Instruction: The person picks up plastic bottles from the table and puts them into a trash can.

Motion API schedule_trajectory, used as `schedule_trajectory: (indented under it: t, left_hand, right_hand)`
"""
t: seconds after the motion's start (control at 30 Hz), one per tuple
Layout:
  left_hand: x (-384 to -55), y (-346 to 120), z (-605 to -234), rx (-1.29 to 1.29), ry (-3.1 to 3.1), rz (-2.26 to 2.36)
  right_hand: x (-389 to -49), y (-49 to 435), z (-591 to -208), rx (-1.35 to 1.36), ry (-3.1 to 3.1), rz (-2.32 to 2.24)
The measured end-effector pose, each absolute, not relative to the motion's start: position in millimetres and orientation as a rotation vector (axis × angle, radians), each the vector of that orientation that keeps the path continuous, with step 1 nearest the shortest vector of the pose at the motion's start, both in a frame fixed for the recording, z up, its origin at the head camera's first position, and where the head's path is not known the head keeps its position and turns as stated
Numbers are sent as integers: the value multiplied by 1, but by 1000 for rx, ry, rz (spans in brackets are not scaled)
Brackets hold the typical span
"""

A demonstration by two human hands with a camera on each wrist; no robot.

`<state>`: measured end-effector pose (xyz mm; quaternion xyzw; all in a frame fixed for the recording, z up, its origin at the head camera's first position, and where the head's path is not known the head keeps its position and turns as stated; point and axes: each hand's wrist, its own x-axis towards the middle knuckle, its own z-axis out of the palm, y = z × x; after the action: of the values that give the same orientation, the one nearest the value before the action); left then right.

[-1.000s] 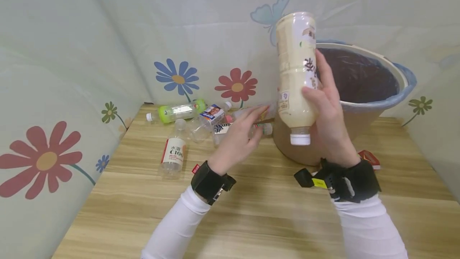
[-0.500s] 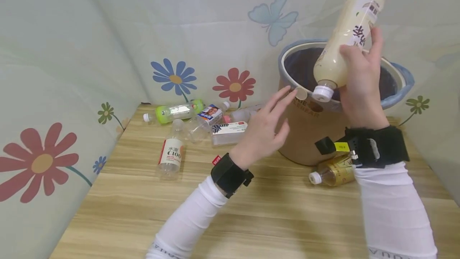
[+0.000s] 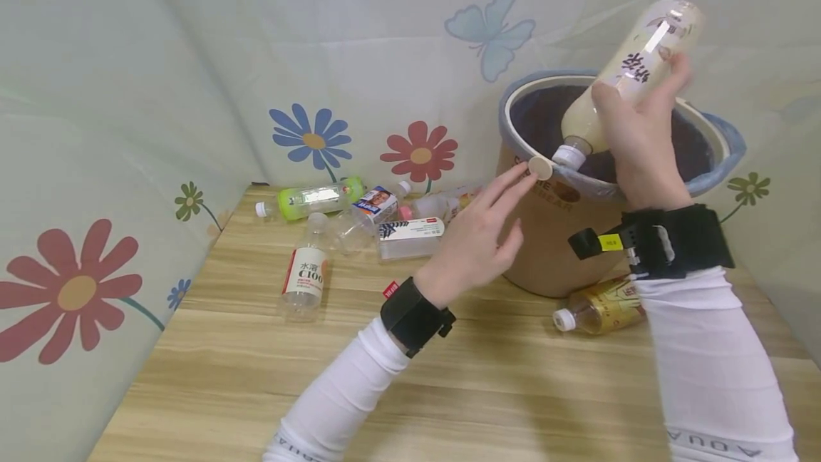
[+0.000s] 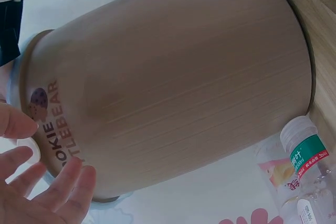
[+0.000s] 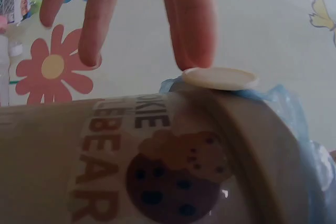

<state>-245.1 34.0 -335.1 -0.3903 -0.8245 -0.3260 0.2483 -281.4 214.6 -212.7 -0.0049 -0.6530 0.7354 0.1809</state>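
Note:
My right hand (image 3: 648, 127) grips a cream-coloured milk tea bottle (image 3: 661, 38) over the mouth of a lined bin (image 3: 558, 234). The bottle leans with its white cap down, close to the near rim. My left hand (image 3: 474, 241) has its fingers stretched toward a round tab (image 3: 541, 168) on that rim. In the right wrist view, fingertips (image 5: 197, 51) touch the tab (image 5: 220, 78). The left hand (image 4: 42, 192) also shows in the left wrist view, at the bin's printed side (image 4: 178, 87).
Several plastic bottles lie at the left: a green one (image 3: 321, 198), a C100 bottle (image 3: 304, 273), a blue-labelled one (image 3: 378, 205) and a white-labelled one (image 3: 410, 237). A golden-labelled bottle (image 3: 603, 307) lies before the bin. Printed curtain (image 3: 359, 34) stands behind.
My right hand has carried the milk tea bottle right, over the bin, tilting it. My left hand has moved right from the lying bottles to the rim's tab. The golden-labelled bottle has come into fuller view.

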Motion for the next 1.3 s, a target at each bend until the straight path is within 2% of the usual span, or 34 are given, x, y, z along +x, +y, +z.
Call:
schedule_trajectory:
  t: [0.47,0.83,1.3]
  left_hand:
    - [-242,29,-337,-1063,-2198,-913]
    - [-237,10,-346,-1012,-2217,-954]
    - [-226,-35,-358,-820,-2258,-950]
  right_hand:
    - [-278,211,-218,41,-2459,1574]
    - [-270,205,-219,194,-2160,1484]
    - [-222,164,-257,589,-1799,1500]
